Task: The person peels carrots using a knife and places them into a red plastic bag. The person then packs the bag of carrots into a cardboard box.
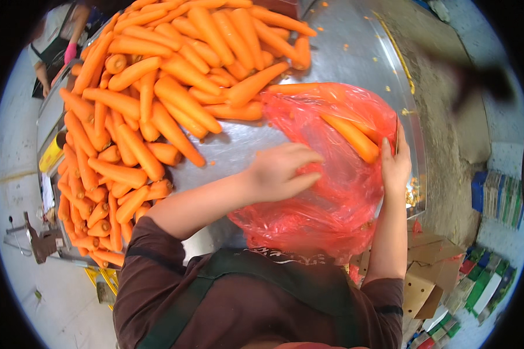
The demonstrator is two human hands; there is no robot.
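Note:
A thin red plastic bag (314, 213) lies spread on the metal table before me. Several carrots (349, 135) are in its far part, visible through the film. My right hand (396, 163) holds the bag's right side, thumb near the thick end of one carrot. Above the bag's left part is my left hand (286, 170), blurred, its thumb and fingers apart with no carrot between them. Whether its fingertips touch the film is hard to tell. A large heap of loose carrots (174, 83) covers the table's left and far side.
The steel tabletop (353, 39) has a raised edge at right, with orange scraps (412, 194) near its corner. Cardboard boxes (428, 270) stand low at right, stacked crates (498, 196) beyond. Another person (61, 39) with a pink glove is at far left. A yellow roll (52, 152) lies at left.

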